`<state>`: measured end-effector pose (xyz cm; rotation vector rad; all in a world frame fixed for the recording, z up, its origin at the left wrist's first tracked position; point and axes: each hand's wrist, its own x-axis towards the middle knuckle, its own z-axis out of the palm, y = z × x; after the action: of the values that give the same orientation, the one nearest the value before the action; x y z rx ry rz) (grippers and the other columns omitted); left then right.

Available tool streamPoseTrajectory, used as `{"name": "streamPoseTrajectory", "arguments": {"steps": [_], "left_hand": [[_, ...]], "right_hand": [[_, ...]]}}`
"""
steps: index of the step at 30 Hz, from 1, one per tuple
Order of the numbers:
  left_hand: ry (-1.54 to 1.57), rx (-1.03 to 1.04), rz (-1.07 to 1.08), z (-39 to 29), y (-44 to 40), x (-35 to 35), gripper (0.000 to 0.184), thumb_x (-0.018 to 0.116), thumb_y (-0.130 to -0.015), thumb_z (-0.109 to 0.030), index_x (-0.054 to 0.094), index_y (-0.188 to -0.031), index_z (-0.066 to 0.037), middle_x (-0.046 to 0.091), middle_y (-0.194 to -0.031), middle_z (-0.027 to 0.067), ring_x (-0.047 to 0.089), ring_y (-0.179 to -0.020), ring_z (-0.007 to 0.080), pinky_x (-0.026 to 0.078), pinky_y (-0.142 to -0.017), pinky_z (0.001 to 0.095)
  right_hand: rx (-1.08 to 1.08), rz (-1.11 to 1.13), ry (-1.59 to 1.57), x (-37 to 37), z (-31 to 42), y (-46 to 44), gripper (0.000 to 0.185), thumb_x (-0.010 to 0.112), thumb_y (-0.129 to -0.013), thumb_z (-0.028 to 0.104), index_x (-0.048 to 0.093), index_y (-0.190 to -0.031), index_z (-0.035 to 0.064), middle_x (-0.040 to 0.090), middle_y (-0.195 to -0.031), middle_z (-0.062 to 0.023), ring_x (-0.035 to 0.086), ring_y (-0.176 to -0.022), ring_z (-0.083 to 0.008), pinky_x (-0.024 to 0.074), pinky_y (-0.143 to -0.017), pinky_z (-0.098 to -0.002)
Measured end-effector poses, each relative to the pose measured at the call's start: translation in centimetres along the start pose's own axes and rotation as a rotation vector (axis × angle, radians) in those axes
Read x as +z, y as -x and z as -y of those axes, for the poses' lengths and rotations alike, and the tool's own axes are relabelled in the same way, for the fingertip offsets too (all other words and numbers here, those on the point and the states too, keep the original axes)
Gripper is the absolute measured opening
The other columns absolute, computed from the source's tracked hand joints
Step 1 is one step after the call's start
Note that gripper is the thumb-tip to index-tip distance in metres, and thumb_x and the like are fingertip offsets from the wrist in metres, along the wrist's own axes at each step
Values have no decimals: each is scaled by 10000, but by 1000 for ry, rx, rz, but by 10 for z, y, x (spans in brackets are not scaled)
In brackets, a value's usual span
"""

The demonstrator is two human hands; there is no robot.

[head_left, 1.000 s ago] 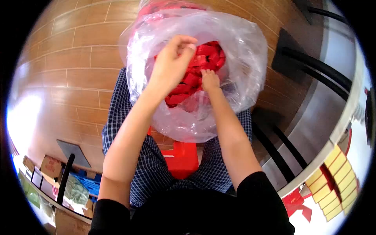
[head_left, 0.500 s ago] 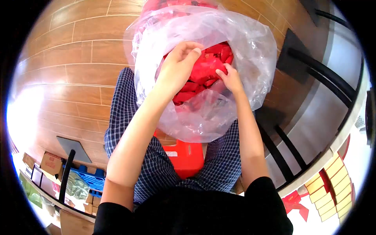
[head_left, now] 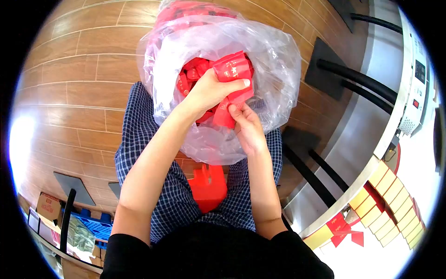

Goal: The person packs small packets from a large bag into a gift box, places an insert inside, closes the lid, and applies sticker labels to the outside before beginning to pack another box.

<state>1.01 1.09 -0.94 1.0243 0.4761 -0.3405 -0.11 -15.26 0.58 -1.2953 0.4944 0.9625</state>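
Observation:
A large clear plastic bag (head_left: 277, 58) stands between my knees with its mouth wide. Many small red packets (head_left: 194, 69) lie inside it. My left hand (head_left: 209, 93) is closed around a red packet with pale printing (head_left: 233, 69), its thumb across the front, held over the bag's mouth. Just below, my right hand (head_left: 249, 126) pinches another printed red piece (head_left: 224, 116) between thumb and fingers. The two red pieces meet or overlap; whether they are joined I cannot tell.
Beneath me is a red plastic stool (head_left: 210, 190). Another bag of red items (head_left: 195, 11) sits beyond the first. Black table legs (head_left: 357, 76) stand at the right, under a table bearing yellow boxes (head_left: 383, 200) and a white machine (head_left: 416, 93). A blue crate (head_left: 95, 225) is lower left.
My left hand has gone from reaching loosely over the bag to gripping a red packet. My right hand has moved down and left, still holding a red piece. The view has shifted.

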Motion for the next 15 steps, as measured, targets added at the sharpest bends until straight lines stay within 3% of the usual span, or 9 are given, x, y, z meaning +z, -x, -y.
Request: {"name": "streamPoseTrajectory", "arguments": {"steps": [2, 3, 4, 7, 9, 10, 12, 13, 15], "left_hand": [[122, 62, -35, -1, -1, 3, 355, 639, -883, -144, 607, -1211, -14, 641, -1181, 72, 589, -1082, 156, 450, -965, 314], [243, 123, -74, -3, -2, 4, 350, 614, -890, -119, 600, -1223, -12, 633, -1205, 81, 590, -1087, 158, 459, -958, 319], [286, 157, -112, -4, -6, 1, 252, 628, -873, -98, 642, -1117, -32, 684, -1021, 45, 616, -981, 125, 489, -870, 292], [31, 236, -235, 2, -10, 0, 478, 583, -885, -68, 392, -1322, -37, 616, -1115, 119, 627, -974, 176, 485, -881, 299], [-348, 363, -163, 3, -2, 6, 565, 565, -876, -40, 284, -1364, -81, 559, -1133, 158, 635, -941, 196, 489, -864, 302], [-378, 386, -90, 3, -1, 9, 587, 570, -874, -44, 283, -1386, -71, 503, -1220, 155, 537, -1075, 213, 409, -952, 322], [-428, 434, 57, 5, 2, 14, 633, 578, -871, -51, 281, -1430, -52, 392, -1393, 148, 342, -1343, 247, 247, -1127, 363], [-556, 545, 61, 9, 0, 15, 622, 578, -876, -66, 294, -1429, -50, 399, -1390, 145, 340, -1344, 245, 243, -1129, 362], [-432, 431, 218, 10, 2, 20, 579, 585, -895, -118, 330, -1408, -36, 403, -1390, 140, 344, -1342, 241, 247, -1128, 360]], "right_hand": [[97, -55, 71, 5, 8, 12, 344, 612, -928, 187, 538, -1233, 45, 659, -1001, -26, 594, -769, -58, 396, -509, -204], [95, -60, 70, -1, 10, 15, 344, 612, -928, 187, 538, -1233, 45, 659, -1001, -26, 594, -769, -58, 396, -509, -204], [71, -97, 256, -10, 13, 17, 348, 610, -919, 146, 536, -1242, 37, 663, -1006, -33, 607, -788, -81, 428, -549, -216], [-134, -171, 526, -31, 10, 20, 384, 626, -874, 52, 556, -1251, 18, 670, -1028, -67, 632, -838, -140, 494, -676, -267], [-510, -314, 1006, -43, 13, 22, 389, 647, -847, 35, 586, -1231, 16, 671, -1048, -93, 624, -867, -138, 500, -758, -288], [-362, -379, 981, -35, 26, 30, 384, 633, -845, 31, 593, -1227, 14, 672, -1022, -95, 618, -848, -104, 495, -750, -259], [-382, -347, 893, -35, 38, 32, 395, 623, -848, 28, 582, -1240, 15, 668, -980, -87, 614, -782, -106, 490, -704, -246], [-414, -295, 704, -31, 42, 28, 374, 603, -860, 35, 578, -1232, 19, 643, -895, -69, 574, -663, -104, 462, -613, -241], [-441, -242, 512, -23, 53, 19, 353, 583, -872, 43, 575, -1224, 24, 619, -811, -50, 534, -544, -103, 435, -523, -235]]}}
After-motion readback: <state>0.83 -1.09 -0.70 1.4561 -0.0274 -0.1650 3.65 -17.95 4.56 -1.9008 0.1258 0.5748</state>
